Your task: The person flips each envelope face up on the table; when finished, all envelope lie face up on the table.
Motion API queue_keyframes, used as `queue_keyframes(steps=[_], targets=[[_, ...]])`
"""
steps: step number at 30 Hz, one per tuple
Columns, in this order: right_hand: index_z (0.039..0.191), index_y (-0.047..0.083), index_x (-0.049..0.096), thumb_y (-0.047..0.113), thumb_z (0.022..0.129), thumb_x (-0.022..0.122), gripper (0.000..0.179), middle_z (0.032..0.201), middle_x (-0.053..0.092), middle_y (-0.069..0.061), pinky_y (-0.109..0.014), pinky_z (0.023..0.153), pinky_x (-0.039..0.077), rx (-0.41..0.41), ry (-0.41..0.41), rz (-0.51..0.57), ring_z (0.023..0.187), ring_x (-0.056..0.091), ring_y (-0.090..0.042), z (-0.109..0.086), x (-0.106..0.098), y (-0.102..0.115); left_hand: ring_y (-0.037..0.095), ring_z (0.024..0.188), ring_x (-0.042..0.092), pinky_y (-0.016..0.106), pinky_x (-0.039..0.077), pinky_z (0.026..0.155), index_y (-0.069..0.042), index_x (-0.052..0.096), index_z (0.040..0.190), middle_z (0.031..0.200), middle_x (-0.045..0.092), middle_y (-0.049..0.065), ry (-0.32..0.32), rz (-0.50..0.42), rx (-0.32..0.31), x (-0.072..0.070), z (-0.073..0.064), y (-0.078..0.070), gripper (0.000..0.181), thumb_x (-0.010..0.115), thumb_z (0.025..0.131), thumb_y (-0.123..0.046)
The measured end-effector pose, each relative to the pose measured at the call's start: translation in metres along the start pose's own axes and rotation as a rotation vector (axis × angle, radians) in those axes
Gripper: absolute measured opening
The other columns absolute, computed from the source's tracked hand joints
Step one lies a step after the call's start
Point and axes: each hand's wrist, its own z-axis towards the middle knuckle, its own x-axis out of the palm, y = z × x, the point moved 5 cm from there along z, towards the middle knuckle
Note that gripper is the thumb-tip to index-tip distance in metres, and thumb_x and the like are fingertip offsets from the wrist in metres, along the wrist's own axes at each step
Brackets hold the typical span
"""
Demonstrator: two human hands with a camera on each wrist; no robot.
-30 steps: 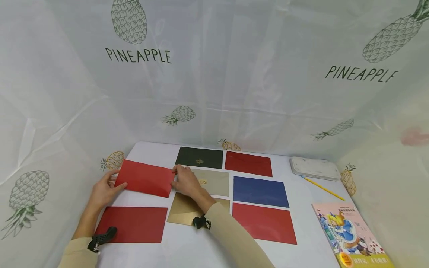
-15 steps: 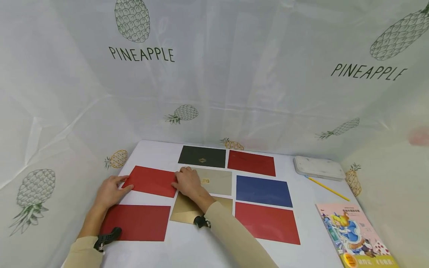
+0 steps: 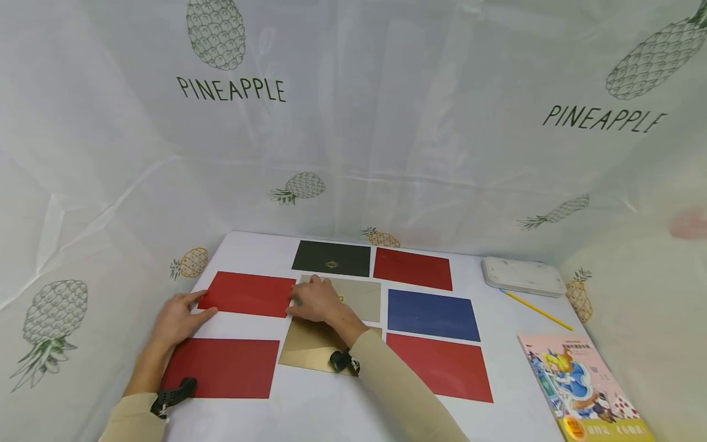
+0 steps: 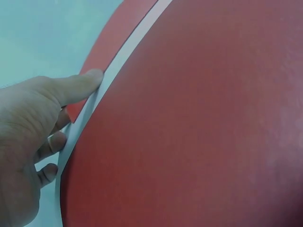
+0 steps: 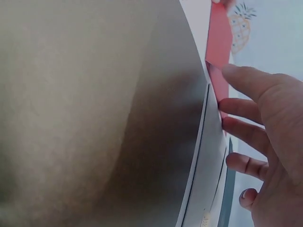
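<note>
In the head view a bright red envelope (image 3: 247,294) lies at the left of the table. My left hand (image 3: 175,319) holds its left end, the thumb at the near corner. In the left wrist view, this thumb lies over the envelope's edge and a finger goes behind it. My right hand (image 3: 316,301) grips the envelope's right end, reaching across a pale beige envelope (image 3: 359,294) and a gold one (image 3: 304,350). The right wrist view has the thumb (image 5: 234,74) and two fingertips at the red edge. Nearer to me lies a darker red envelope (image 3: 223,368), partly under the left forearm.
A dark green envelope (image 3: 331,258) and a red one (image 3: 412,268) lie at the back. Right of centre are a blue envelope (image 3: 433,314) and another red one (image 3: 439,366). Farther right are a white case (image 3: 523,276), a yellow pencil (image 3: 538,310) and a picture book (image 3: 582,383).
The bright red envelope, raised and tilted a second ago, has come down flat on the table and turned straighter. Both hands stay at its ends; the right hand has shifted slightly rightward.
</note>
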Motion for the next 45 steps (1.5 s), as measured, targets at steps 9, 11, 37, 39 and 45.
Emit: queue_keyframes(steps=[9, 11, 37, 39, 45], targets=[[0.140, 0.030, 0.060, 0.054, 0.094, 0.060, 0.052, 0.149, 0.052, 0.010, -0.039, 0.093, 0.041, 0.039, 0.008, 0.008, 0.124, 0.048, -0.020, 0.005, 0.007, -0.006, 0.042, 0.099, 0.051, 0.053, 0.047, 0.075, 0.007, 0.054, 0.137, 0.118, 0.055, 0.034, -0.029, 0.017, -0.036, 0.003, 0.011, -0.003, 0.070, 0.077, 0.087, -0.037], [0.140, 0.029, 0.059, 0.052, 0.094, 0.060, 0.052, 0.150, 0.051, 0.009, -0.040, 0.094, 0.040, 0.046, 0.000, 0.026, 0.125, 0.048, -0.021, 0.005, 0.007, -0.007, 0.044, 0.101, 0.051, 0.056, 0.047, 0.077, 0.007, 0.054, 0.137, 0.121, 0.055, 0.034, -0.031, 0.026, -0.035, 0.003, 0.013, -0.005, 0.070, 0.077, 0.088, -0.037], [0.146, 0.032, 0.050, 0.051, 0.096, 0.061, 0.055, 0.146, 0.050, 0.008, -0.040, 0.098, 0.041, -0.074, -0.050, -0.084, 0.126, 0.045, -0.017, -0.008, 0.007, 0.011, 0.038, 0.092, 0.052, 0.048, 0.046, 0.069, 0.002, 0.058, 0.131, 0.110, 0.055, 0.028, -0.109, 0.039, -0.042, -0.002, 0.001, -0.008, 0.055, 0.072, 0.091, -0.034], [0.142, 0.034, 0.054, 0.052, 0.095, 0.062, 0.051, 0.141, 0.053, 0.009, -0.038, 0.097, 0.042, -0.131, -0.059, -0.099, 0.123, 0.047, -0.015, -0.016, 0.003, 0.020, 0.033, 0.088, 0.052, 0.042, 0.045, 0.067, 0.002, 0.059, 0.129, 0.107, 0.056, 0.024, -0.091, -0.004, -0.022, -0.005, -0.003, -0.004, 0.053, 0.072, 0.092, -0.035], [0.131, 0.040, 0.063, 0.058, 0.092, 0.064, 0.043, 0.131, 0.056, 0.015, -0.029, 0.090, 0.040, -0.370, -0.007, -0.073, 0.119, 0.048, -0.006, -0.041, 0.001, 0.052, 0.020, 0.083, 0.053, 0.029, 0.044, 0.064, -0.001, 0.065, 0.123, 0.101, 0.063, 0.011, 0.080, -0.120, -0.030, -0.018, -0.018, 0.012, 0.048, 0.070, 0.095, -0.039]])
